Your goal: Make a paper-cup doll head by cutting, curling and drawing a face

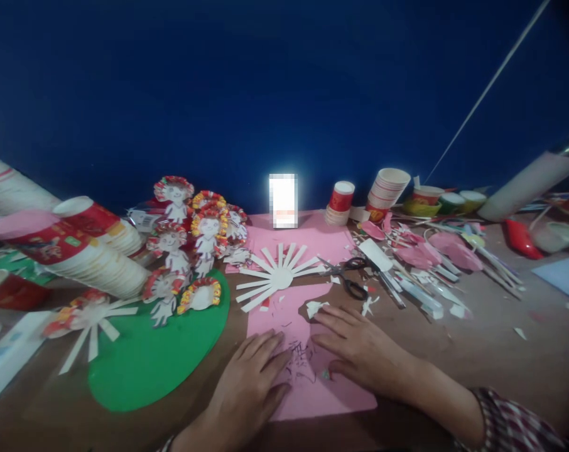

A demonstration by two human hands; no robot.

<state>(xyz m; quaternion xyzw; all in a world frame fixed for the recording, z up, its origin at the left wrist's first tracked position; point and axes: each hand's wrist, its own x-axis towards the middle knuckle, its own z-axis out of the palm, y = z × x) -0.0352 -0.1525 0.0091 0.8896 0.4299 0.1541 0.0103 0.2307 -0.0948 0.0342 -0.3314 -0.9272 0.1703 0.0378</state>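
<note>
Where hands (251, 380) (364, 345) rest | flat pink paper (322, 402) | spoked white cutout (281, 278) ahead

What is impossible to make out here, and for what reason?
In the head view:
Glowing white rectangle before the blue wall: pixelation hides its content.
Thin dark marks on the pink paper sheet: too blurred to identify.
Leftmost white paper-cup stack: left edge cuts it.
White paper scrap, right hand: blur hides whether they touch.
</note>
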